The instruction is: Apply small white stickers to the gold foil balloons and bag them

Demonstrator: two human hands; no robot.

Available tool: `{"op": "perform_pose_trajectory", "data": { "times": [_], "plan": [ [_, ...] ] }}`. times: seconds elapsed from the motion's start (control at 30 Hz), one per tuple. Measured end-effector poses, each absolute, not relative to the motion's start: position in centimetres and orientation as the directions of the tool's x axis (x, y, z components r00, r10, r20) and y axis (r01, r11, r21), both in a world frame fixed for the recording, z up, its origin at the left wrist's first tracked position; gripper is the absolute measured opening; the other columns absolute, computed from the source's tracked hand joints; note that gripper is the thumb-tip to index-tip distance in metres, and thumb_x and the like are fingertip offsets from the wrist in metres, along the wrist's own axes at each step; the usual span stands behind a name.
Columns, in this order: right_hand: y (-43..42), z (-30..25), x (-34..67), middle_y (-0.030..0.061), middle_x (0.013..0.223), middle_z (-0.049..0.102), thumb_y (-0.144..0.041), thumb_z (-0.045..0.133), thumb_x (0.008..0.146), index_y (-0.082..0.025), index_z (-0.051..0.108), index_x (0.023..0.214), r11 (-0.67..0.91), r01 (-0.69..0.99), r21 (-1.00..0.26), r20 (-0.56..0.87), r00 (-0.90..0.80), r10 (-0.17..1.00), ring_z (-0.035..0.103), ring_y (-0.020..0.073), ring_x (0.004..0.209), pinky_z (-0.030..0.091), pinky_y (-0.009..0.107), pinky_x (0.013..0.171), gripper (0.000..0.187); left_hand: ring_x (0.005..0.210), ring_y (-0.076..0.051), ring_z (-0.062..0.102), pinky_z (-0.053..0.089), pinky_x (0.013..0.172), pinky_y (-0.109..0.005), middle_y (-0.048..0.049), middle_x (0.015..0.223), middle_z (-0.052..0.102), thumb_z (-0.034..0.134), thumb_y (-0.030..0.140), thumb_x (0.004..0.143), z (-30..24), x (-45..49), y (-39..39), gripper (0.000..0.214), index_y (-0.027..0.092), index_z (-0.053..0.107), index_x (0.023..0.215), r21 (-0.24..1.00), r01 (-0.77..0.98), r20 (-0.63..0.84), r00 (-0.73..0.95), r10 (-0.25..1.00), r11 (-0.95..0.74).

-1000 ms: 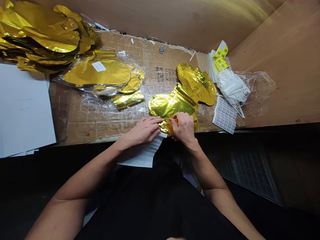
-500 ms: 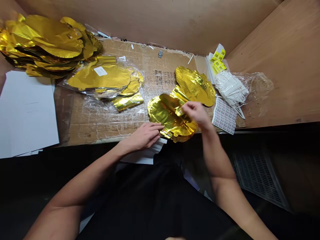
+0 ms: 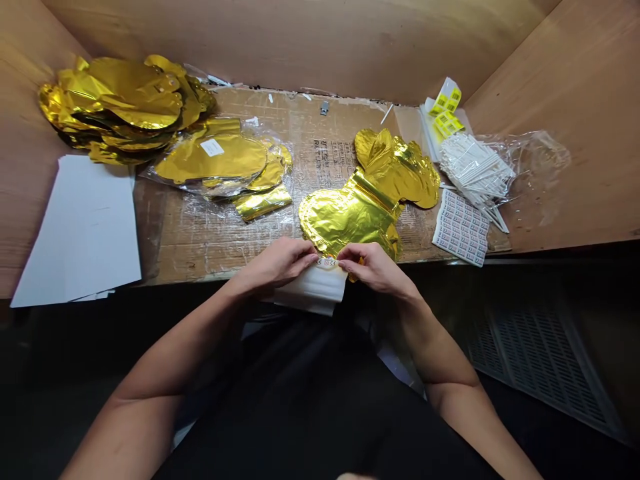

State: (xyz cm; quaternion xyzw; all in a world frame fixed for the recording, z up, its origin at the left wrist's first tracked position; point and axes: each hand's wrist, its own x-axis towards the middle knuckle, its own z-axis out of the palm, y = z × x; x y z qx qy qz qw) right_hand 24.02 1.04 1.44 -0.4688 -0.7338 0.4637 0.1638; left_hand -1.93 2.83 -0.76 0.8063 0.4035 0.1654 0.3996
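Strip: a small white printed strip (image 3: 327, 263) is stretched between my hands, right at the lower edge of the gold foil balloon (image 3: 345, 217).
My left hand (image 3: 277, 264): fingers and thumb closed, pinching the strip's left end.
My right hand (image 3: 373, 265): fingers and thumb closed, pinching its right end.
Balloon: lying flattened on the cardboard sheet (image 3: 190, 257), its far end crumpled.
Below the balloon: a folded white wrapper (image 3: 313, 290), touching the strip's underside.
Left of the balloon: a plastic bag of gold balloons (image 3: 215, 160), a loose gold balloon pile (image 3: 120, 107) and white paper sheets (image 3: 80, 230).
Right of the balloon: a printed sticker sheet (image 3: 461, 227), bundled white sticks (image 3: 475, 170) and yellow labels (image 3: 447, 110).
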Motion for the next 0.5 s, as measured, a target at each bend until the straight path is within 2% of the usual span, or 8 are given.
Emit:
{"op": "perform_pose_trajectory", "data": {
  "times": [0.1,0.2,0.3,0.4,0.5],
  "plan": [
    [1.1,1.1,24.1,0.0043,0.094,0.077,-0.033,0.064,0.102,-0.02,0.078,0.11,0.205,0.537,-0.818,-0.128,-0.518,0.846,0.068,0.0177,0.081,0.051,0.029,0.077,0.021,0.071,-0.018,0.065,0.044,0.067,-0.029,-0.0035,0.082,0.075,0.053,0.038,0.103,-0.9,-2.0,2.8,0.029,0.019,0.074,0.095,0.817,0.49,-0.076,0.615,0.785,-0.305],
    [0.9,0.4,23.7,0.0071,0.1,0.078,-0.033,0.057,0.107,-0.02,0.078,0.109,0.323,0.518,-0.792,-0.019,-0.55,0.835,0.069,0.0194,0.088,0.052,0.031,0.082,0.025,0.071,-0.018,0.064,0.043,0.067,-0.029,-0.0033,0.082,0.075,0.053,0.04,0.104,-1.3,-1.6,2.6,0.031,0.018,0.074,0.095,0.839,0.467,-0.07,0.602,0.796,-0.28],
    [0.4,-0.7,23.3,0.0108,0.101,0.075,-0.034,0.05,0.11,-0.02,0.078,0.11,0.491,0.58,-0.65,0.106,-0.571,0.814,0.067,0.0205,0.088,0.051,0.034,0.082,0.031,0.07,-0.016,0.061,0.042,0.066,-0.028,-0.0022,0.079,0.072,0.053,0.04,0.103,-1.4,-1.5,2.4,0.032,0.018,0.073,0.092,0.848,0.453,-0.059,0.594,0.802,-0.273],
    [-0.1,-1.5,23.2,0.0118,0.105,0.076,-0.032,0.047,0.111,-0.023,0.079,0.112,0.597,0.645,-0.477,0.138,-0.615,0.776,0.065,0.0209,0.088,0.048,0.037,0.081,0.033,0.068,-0.015,0.058,0.041,0.065,-0.028,-0.0008,0.075,0.068,0.053,0.039,0.102,-1.2,-1.6,2.3,0.031,0.017,0.069,0.086,0.854,0.451,-0.056,0.576,0.815,-0.26],
    [-0.5,-1.4,23.3,0.0098,0.105,0.078,-0.031,0.049,0.11,-0.027,0.078,0.107,0.646,0.629,-0.432,0.149,-0.657,0.739,0.067,0.0225,0.093,0.046,0.041,0.086,0.029,0.067,-0.015,0.058,0.041,0.063,-0.028,-0.0003,0.074,0.066,0.053,0.037,0.102,-1.1,-1.9,2.2,0.029,0.018,0.067,0.085,0.856,0.455,-0.063,0.563,0.824,-0.246]
  ]
}}
